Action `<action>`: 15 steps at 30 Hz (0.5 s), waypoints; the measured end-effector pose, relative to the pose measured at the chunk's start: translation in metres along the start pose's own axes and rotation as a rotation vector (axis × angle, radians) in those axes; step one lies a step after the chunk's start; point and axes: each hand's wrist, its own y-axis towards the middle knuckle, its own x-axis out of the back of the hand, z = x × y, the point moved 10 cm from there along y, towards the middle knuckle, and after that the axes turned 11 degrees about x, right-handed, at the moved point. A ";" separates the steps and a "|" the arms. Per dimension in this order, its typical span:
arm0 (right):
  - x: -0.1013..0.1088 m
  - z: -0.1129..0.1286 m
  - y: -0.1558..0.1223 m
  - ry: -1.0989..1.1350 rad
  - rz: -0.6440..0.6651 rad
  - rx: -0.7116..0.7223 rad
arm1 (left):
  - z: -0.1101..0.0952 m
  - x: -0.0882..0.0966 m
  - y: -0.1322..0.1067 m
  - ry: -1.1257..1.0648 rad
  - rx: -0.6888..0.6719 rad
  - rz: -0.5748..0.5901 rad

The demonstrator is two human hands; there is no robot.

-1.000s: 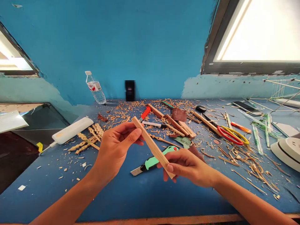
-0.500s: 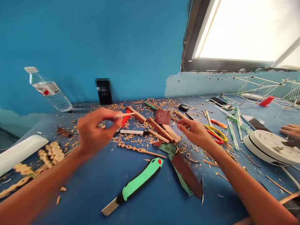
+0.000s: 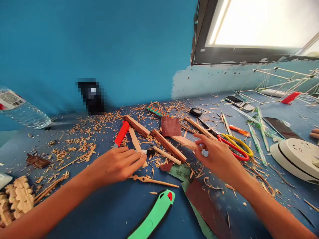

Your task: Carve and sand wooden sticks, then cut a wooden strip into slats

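Note:
My left hand (image 3: 122, 165) is low over the table, palm down, fingers together and curled, thumb hidden. Its fingertips meet the lower end of a pale flat wooden strip (image 3: 135, 139) and cover part of a black-and-white marker (image 3: 150, 152); what they grip is unclear. A red-handled knife (image 3: 122, 133) lies just beyond. My right hand (image 3: 214, 154) has its fingers apart, beside a pale wooden block (image 3: 183, 142). Between the hands lie reddish-brown wooden bars (image 3: 169, 145), a thin stick (image 3: 167, 155) and brown sandpaper (image 3: 171, 126). A carved wooden stick (image 3: 152, 180) lies nearer me.
A green-handled folding saw or knife (image 3: 156, 214) and a sandpaper strip (image 3: 205, 202) lie in front. Red-and-yellow scissors (image 3: 235, 146) and a white round device (image 3: 295, 159) are right. A bottle (image 3: 27, 111) leans left. Wood shavings (image 3: 82, 132) litter the table. Another person's hand (image 3: 314, 133) shows far right.
My left hand has gone down and right from its raised pinch on the wooden strip, which now lies by the red knife. My right hand has shifted slightly right and down. The view has moved.

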 end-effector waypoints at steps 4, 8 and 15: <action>0.026 -0.016 -0.003 0.054 -0.150 -0.103 | -0.009 0.023 0.003 0.023 -0.053 0.010; 0.027 -0.046 -0.015 0.289 -0.227 -0.390 | -0.021 0.051 -0.008 -0.025 -0.078 -0.056; 0.033 -0.041 -0.015 0.636 -0.422 -0.421 | -0.022 0.056 0.028 -0.043 0.084 -0.167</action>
